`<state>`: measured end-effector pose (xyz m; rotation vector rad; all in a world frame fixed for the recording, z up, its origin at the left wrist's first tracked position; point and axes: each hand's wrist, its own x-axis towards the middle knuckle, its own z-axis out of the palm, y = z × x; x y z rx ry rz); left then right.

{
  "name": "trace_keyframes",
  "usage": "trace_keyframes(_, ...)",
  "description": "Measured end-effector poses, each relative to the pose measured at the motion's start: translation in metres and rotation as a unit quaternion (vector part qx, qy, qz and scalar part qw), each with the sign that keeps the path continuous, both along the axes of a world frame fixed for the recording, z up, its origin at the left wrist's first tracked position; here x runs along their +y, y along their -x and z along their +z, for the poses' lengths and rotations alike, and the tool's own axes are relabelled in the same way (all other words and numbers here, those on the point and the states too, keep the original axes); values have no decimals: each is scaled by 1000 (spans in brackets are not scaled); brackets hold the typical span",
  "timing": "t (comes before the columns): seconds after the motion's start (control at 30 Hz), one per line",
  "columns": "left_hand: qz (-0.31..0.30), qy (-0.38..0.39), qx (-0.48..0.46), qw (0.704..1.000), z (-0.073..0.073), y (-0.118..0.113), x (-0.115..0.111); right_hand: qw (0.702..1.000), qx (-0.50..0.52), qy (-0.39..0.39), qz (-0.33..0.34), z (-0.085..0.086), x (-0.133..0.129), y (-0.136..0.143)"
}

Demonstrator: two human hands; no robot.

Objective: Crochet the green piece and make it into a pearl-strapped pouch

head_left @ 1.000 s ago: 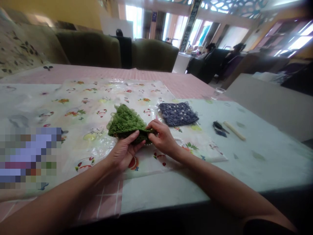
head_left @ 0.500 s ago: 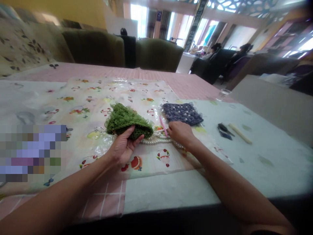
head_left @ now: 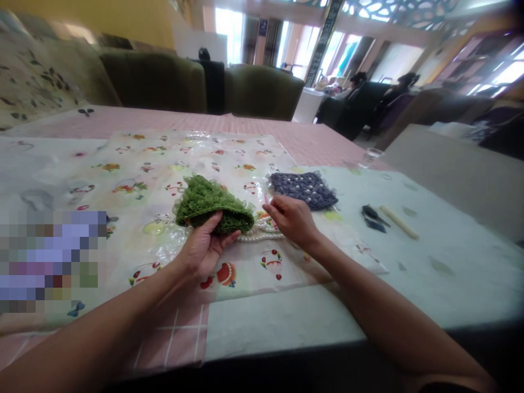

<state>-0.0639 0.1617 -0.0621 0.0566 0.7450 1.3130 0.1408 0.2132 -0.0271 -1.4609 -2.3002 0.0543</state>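
A green ruffled crocheted pouch is gripped at its open edge by my left hand, thumb over the rim. To its right, my right hand is closed around a pink crochet hook, of which only a short end shows. White pearl strands lie on the table between the two hands. Just beyond my right hand rests a dark purple crocheted piece dotted with white pearls.
On the right of the table are small dark scissors or clippers beside a cream-coloured stick. A clear glass stands farther back. Chairs line the far side; people sit in the background. A blurred-out patch covers the left.
My right hand has moved slightly left and turned, and the pink hook is now mostly hidden by it. My left hand keeps its grip on the green pouch.
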Motion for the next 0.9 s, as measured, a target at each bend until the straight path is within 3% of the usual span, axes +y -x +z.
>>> trace_keyframes(0.13,8,-9,-1,1000,-1,0,0,977,163,96,103,-3,-10,9)
trace_keyframes(0.33,18,-4,-15,1000,3,2,3,906,298,262,150,-1,-12,12)
trace_keyframes(0.4,20,-5,-17,1000,3,3,4,893,322,289,127,1,-12,13)
trace_keyframes(0.5,1,-20,-9,1000,2,2,3,908,321,253,89,1,-15,15)
trace_keyframes(0.6,-62,-62,31,996,1,-2,-2,938,279,194,72,-4,-19,20)
trace_keyframes(0.7,-137,-134,90,977,1,-6,-8,947,273,167,33,-11,-21,23)
trace_keyframes(0.77,-156,-166,141,963,1,-6,-11,931,316,183,-6,-14,-18,23)
trace_keyframes(0.9,-161,-175,258,937,0,-3,-10,867,429,245,-59,-10,-11,19)
